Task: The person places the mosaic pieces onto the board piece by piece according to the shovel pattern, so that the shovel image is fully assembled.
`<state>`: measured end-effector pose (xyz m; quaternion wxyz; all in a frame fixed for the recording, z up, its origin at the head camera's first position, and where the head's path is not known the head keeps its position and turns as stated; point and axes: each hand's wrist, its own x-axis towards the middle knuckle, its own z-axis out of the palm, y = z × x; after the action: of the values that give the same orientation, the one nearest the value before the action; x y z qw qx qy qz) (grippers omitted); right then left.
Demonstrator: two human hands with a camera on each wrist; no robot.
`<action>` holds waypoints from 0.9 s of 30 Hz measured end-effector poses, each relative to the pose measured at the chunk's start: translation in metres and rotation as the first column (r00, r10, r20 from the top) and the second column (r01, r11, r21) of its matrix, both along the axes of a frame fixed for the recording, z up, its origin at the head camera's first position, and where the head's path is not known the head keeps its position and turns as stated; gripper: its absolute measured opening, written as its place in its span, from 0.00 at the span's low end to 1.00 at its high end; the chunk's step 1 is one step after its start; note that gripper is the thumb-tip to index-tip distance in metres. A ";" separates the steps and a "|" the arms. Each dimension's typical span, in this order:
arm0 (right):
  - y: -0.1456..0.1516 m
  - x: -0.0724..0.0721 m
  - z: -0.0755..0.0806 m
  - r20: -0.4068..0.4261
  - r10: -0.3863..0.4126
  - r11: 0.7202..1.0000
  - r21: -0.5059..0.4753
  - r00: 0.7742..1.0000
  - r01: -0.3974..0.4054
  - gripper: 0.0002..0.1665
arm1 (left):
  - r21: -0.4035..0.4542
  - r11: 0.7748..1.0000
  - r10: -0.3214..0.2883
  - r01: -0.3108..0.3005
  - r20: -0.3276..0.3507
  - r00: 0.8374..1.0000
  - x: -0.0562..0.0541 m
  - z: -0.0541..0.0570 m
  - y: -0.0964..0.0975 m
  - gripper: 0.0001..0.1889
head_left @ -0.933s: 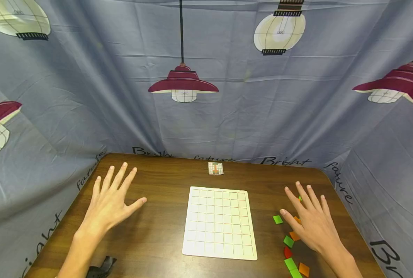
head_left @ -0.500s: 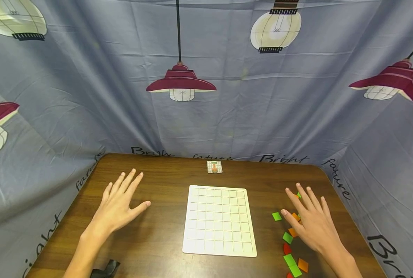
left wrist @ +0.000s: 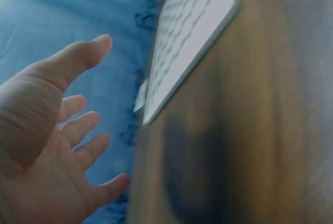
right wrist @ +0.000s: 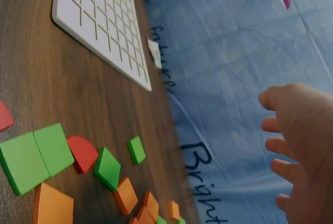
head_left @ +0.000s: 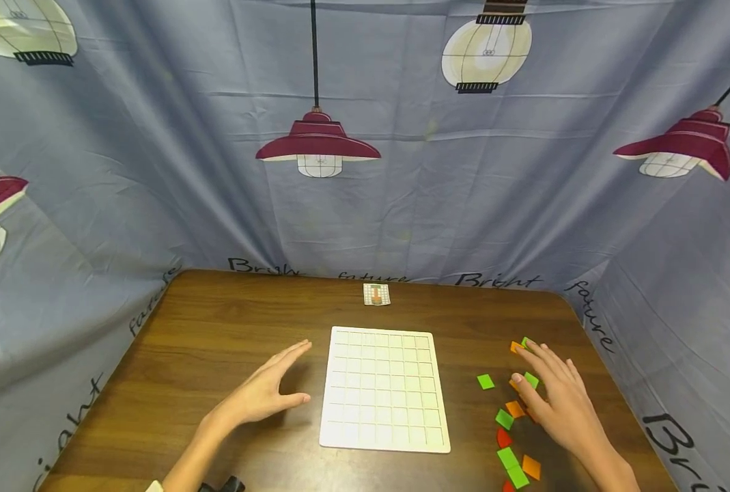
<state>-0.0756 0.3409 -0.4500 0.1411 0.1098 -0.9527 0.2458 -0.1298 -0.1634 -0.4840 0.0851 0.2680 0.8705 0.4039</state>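
A pale board with a square grid [head_left: 384, 389] lies flat on the table. My left hand [head_left: 257, 393] hovers just left of it, fingers extended, thumb apart, holding nothing. In the left wrist view, that hand [left wrist: 62, 146] shows an empty palm. Over the coloured pieces on the right hangs my right hand [head_left: 558, 406], its fingers loosely bent and nothing between them. Near its thumb are an orange tile [head_left: 515, 409] and a green tile [head_left: 531, 380]. The right wrist view shows a red rounded piece [right wrist: 82, 153] beside green tiles [right wrist: 54, 150]. Some pieces are partly hidden under the hand.
A small card with a printed grid pattern [head_left: 376, 294] lies behind the board near the table's back edge. A lone green tile [head_left: 485, 382] sits between board and pieces. A dark object [head_left: 223, 485] shows at the bottom edge. A lamp-printed curtain [head_left: 401, 205] surrounds the wooden table [head_left: 248, 307].
My left hand has moved right and nearer, toward the board, turning onto its side. My right hand has lowered its fingers slightly, uncovering more tiles. The pieces lie as before.
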 end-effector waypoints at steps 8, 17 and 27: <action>0.008 0.006 -0.001 0.052 -0.035 0.991 -0.130 0.998 0.042 0.29 | 0.005 0.996 -0.089 0.089 0.067 0.994 -0.001 -0.028 0.023 0.45; 0.022 0.009 -0.011 0.045 -0.110 0.980 -0.161 0.993 0.116 0.27 | -0.100 0.990 -0.101 0.103 0.029 0.994 0.005 -0.043 0.034 0.44; 0.041 0.009 -0.023 0.163 -0.158 0.959 -0.210 0.974 0.190 0.28 | -0.106 0.988 -0.104 0.108 0.048 0.993 0.008 -0.048 0.036 0.44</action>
<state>-0.0662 0.3820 -0.4727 0.1041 -0.0094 -0.9325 0.3456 -0.1214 -0.1273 -0.5316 0.1395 0.3002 0.8736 0.3567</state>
